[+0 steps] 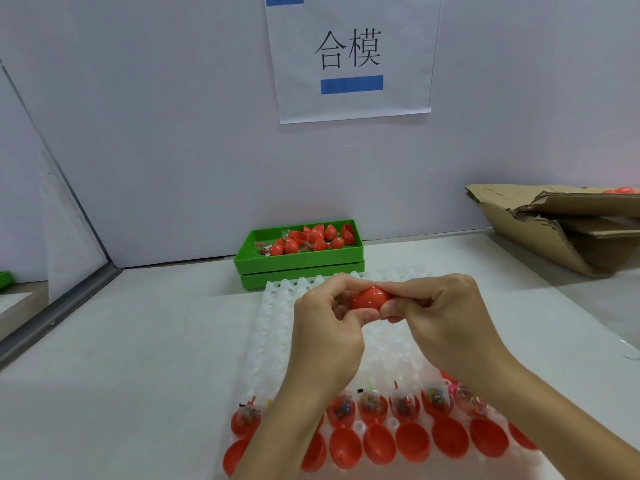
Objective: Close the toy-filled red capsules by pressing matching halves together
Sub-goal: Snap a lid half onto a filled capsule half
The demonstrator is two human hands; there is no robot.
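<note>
Both hands, left hand [322,327] and right hand [440,317], pinch the red capsule [370,298] between fingertips and thumbs above the white tray [277,306]; uneven squeeze could misalign halves or pop it down onto open filled halves [405,407].

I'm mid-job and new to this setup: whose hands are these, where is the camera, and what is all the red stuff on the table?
There is no machine here: a person works bare-handed, filmed by one camera worn on their head, looking down. The left hand and right hand together grip one red capsule. Below them lies a white tray holding a row of toy-filled halves and a row of empty halves. At the back stands a green bin with more red capsules, a cardboard box to the right, and a paper sign on the wall.
</note>
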